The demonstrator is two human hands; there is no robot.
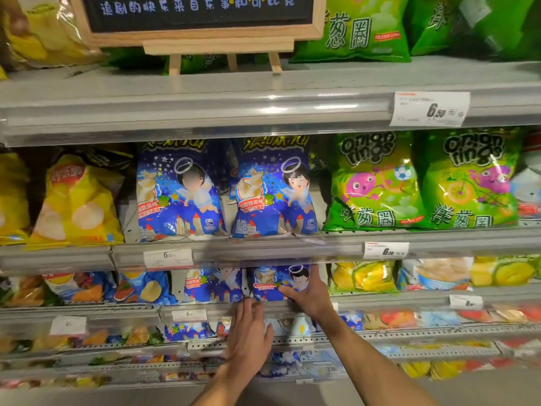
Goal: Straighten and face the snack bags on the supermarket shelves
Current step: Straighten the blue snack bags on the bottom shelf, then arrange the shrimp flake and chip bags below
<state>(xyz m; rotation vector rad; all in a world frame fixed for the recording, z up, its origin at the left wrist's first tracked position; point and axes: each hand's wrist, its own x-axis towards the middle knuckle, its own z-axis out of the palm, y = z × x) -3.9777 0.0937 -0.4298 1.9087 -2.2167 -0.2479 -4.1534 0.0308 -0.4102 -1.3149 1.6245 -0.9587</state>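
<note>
Third grey metal shelf (380, 300) down, low headroom under the clear price rail above; blue foil snack bag with a haloed cartoon figure (273, 284) stands at the front edge, a matching blue bag (212, 285) just beside it on the left. Right hand (304, 291): fingers curled round the bag's right side, thumb across its front. Left hand (248, 332): fingers spread, tips at the shelf lip below the bag. Green onion-ring bags (374, 180) one shelf higher
</note>
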